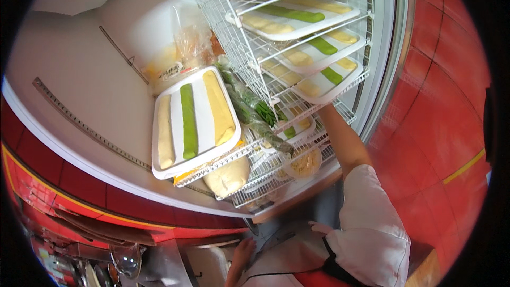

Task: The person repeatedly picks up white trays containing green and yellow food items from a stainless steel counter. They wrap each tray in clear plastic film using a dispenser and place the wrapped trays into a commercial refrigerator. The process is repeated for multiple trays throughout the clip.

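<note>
My right forearm [344,139] reaches into an upright refrigerator; the hand is hidden behind the edge of a wire shelf [295,121]. Just above it is a white tray [318,97] with yellow and green dough strips. Low in the picture, my left hand [244,250] hangs beside my body, too small and blurred to tell whether its fingers are closed. Before me, a white tray [202,127] carries a pale dough strip [165,131], a green one [188,121] and a yellow one [218,105].
More trays of dough strips [303,16] fill a white wire rack. Plastic-wrapped greens [255,115] lie beside the near tray. Under it are a large pale dough lump [228,177] and a clear container [305,163]. Ladles and other utensils [125,261] are at lower left.
</note>
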`<action>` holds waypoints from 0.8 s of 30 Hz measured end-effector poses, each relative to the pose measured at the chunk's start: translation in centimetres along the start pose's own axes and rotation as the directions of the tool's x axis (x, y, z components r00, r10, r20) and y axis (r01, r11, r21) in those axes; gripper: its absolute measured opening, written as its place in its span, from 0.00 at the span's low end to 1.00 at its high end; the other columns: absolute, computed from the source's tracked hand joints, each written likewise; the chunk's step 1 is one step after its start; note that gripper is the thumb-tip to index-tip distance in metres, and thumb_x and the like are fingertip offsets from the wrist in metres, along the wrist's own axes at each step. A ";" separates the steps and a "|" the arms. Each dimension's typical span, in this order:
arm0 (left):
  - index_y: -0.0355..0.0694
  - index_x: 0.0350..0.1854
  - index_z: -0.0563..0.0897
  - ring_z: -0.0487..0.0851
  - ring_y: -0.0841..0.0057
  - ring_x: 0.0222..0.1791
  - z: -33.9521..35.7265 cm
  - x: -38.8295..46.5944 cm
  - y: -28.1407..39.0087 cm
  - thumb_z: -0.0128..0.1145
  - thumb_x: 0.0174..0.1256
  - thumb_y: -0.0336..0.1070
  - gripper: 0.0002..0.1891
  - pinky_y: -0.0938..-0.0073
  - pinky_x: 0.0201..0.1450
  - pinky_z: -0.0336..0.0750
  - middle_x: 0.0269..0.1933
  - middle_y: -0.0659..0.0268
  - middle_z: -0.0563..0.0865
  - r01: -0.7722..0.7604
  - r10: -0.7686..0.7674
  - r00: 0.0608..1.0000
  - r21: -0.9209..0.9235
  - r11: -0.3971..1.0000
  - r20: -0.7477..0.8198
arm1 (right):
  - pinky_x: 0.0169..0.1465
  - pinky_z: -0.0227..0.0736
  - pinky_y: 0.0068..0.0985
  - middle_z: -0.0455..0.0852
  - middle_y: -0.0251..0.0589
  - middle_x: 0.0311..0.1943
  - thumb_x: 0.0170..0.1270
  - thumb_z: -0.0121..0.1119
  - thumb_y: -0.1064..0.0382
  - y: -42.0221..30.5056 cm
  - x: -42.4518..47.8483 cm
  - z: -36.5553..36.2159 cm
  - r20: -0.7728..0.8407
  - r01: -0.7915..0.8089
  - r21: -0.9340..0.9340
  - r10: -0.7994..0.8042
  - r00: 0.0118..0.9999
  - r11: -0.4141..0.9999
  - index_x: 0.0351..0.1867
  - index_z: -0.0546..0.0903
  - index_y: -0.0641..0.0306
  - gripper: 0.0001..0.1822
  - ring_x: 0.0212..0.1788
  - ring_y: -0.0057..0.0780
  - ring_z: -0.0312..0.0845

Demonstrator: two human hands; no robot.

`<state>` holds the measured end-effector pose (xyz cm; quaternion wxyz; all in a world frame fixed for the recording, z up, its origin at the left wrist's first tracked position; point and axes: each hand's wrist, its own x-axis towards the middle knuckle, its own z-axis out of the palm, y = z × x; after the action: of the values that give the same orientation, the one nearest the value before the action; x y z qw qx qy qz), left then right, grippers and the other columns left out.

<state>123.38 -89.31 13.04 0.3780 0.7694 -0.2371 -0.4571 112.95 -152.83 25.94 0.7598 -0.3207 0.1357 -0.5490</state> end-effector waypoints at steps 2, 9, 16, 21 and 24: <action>0.34 0.57 0.74 0.80 0.80 0.39 1.0 -1.4 3.1 0.50 0.69 0.42 0.20 0.79 0.41 0.74 0.42 0.63 0.84 -0.003 -0.001 0.999 -0.111 0.994 -0.032 | 0.52 0.77 0.35 0.76 0.46 0.54 0.67 0.50 0.56 -0.1 0.1 0.4 -0.019 0.022 -0.021 -0.023 1.000 1.000 0.58 0.68 0.65 0.22 0.51 0.38 0.77; 0.35 0.57 0.75 0.81 0.76 0.45 0.5 -0.3 -1.7 0.51 0.67 0.46 0.23 0.77 0.49 0.73 0.45 0.60 0.84 -0.086 0.093 0.994 0.110 0.990 -0.053 | 0.51 0.77 0.35 0.75 0.45 0.54 0.67 0.50 0.56 -0.4 -0.8 0.5 -0.079 0.099 -0.039 -0.102 0.992 0.994 0.58 0.68 0.64 0.21 0.51 0.37 0.77; 0.36 0.57 0.75 0.80 0.82 0.38 0.3 0.3 -1.4 0.49 0.69 0.46 0.21 0.82 0.42 0.73 0.42 0.65 0.84 -0.013 0.006 0.998 -0.097 0.995 -0.063 | 0.50 0.77 0.36 0.75 0.44 0.54 0.68 0.49 0.56 -0.3 -1.2 1.5 -0.108 0.147 -0.030 -0.150 0.983 0.989 0.58 0.68 0.63 0.21 0.51 0.37 0.76; 0.36 0.56 0.75 0.80 0.82 0.37 1.3 -0.9 1.8 0.51 0.68 0.43 0.19 0.81 0.42 0.73 0.41 0.64 0.84 -0.029 0.022 0.999 -0.140 0.990 -0.049 | 0.50 0.77 0.36 0.75 0.44 0.54 0.68 0.49 0.56 -0.2 -1.6 1.2 -0.135 0.176 -0.029 -0.178 0.975 0.984 0.58 0.68 0.63 0.21 0.51 0.36 0.76; 0.35 0.56 0.75 0.81 0.80 0.40 0.9 0.0 1.2 0.51 0.68 0.43 0.20 0.80 0.45 0.73 0.42 0.63 0.84 -0.134 0.141 0.990 0.174 0.976 -0.026 | 0.49 0.77 0.36 0.75 0.44 0.54 0.68 0.48 0.56 0.3 -1.8 1.3 -0.144 0.186 -0.034 -0.189 0.971 0.982 0.58 0.68 0.63 0.21 0.51 0.36 0.76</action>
<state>122.56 -90.40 13.73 0.3454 0.7895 -0.3211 -0.3929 113.28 -150.70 26.49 0.6892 -0.2985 0.1660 -0.6390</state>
